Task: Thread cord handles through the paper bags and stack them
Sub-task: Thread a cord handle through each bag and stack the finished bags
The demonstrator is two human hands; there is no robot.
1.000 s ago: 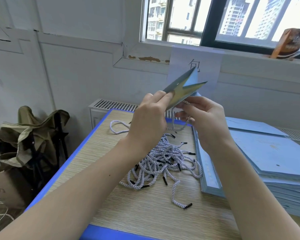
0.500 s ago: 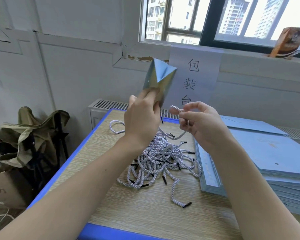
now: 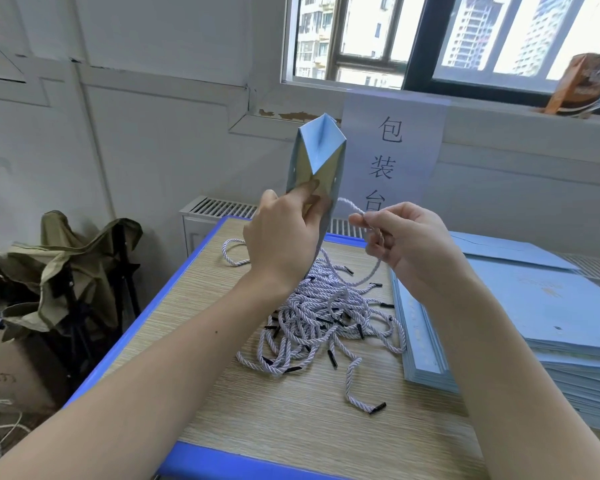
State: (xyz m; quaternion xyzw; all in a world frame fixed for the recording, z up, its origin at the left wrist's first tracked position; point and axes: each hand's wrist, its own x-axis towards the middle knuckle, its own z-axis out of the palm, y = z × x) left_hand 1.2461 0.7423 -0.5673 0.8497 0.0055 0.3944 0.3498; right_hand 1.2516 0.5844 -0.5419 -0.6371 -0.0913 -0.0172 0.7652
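Fingers of the left hand (image 3: 284, 240) grip the lower end of a blue paper bag (image 3: 314, 164), thumb pressed on its yellowish inner face, holding it upright above the far part of the worktop (image 3: 222, 403). Fingers of the right hand (image 3: 409, 244) pinch a white twisted cord (image 3: 350, 206) just right of the bag, the cord arching toward the bag's right wall.

Change noted: a second ago the bag lay tilted and nearly flat between both hands; it is now turned on end with its mouth spread open toward the camera, and the right hand has drawn away from it with the cord. Small punched holes show on both walls.

Assessment: the bag is presented for threading, and whether the cord end has entered the right-hand hole cannot be told.

A loose heap of cords (image 3: 326, 317) with black tips lies mid-worktop. A stack of flat blue bags (image 3: 534, 327) sits at the right. A paper sign (image 3: 392, 147) hangs on the far wall.
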